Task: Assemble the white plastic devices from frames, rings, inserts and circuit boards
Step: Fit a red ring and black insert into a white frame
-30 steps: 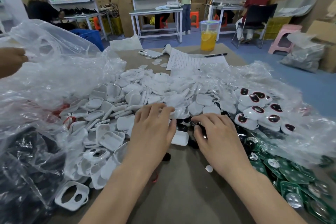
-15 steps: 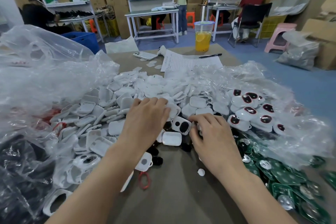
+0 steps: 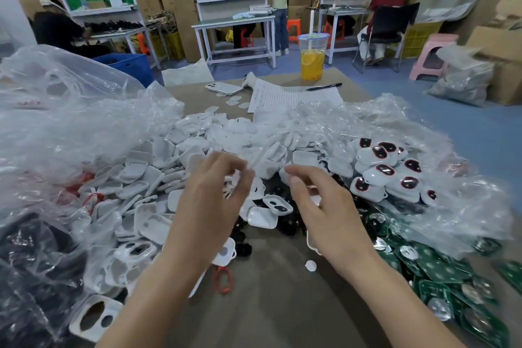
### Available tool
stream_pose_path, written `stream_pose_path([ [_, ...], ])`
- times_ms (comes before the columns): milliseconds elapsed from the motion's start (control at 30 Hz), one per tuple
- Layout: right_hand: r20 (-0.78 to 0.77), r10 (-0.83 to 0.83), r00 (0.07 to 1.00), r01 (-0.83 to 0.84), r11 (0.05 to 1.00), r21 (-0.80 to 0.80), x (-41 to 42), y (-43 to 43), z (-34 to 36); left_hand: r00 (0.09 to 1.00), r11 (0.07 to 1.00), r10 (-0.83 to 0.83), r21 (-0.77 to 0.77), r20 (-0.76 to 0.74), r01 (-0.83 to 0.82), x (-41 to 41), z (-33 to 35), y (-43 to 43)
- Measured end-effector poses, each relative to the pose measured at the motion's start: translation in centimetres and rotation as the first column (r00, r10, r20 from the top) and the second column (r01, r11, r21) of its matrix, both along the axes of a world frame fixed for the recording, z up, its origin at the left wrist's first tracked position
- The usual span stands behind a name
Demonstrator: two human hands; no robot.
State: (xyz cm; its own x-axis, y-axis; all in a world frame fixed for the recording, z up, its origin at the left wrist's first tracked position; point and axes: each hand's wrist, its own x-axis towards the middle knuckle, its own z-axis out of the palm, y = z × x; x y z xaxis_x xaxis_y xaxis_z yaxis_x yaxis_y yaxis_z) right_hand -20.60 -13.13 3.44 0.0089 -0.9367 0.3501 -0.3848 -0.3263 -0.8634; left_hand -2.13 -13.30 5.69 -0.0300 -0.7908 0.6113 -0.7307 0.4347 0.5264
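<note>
Matte brown tabletop (image 3: 278, 301) — glossy rounded white frames (image 3: 141, 175)

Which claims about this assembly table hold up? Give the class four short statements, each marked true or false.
1. The green circuit boards lie to the right of the right hand. True.
2. The pen lies on the phone. False: it lies at the far edge of the lined paper sheet, apart from the phone.
3. The cup holds an orange drink. True.
4. The red ring by the left forearm lies on a circuit board. False: it lies on the bare table.
</note>
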Motion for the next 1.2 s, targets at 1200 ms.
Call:
stream_pose_path([
  [1200,0.691,-0.036,0.722,-0.116,0.978,0.172,-0.8,-1.1,0.7,0.946,0.992,-0.093,0.110,0.310,0.061,-0.7,-2.6,2.9],
])
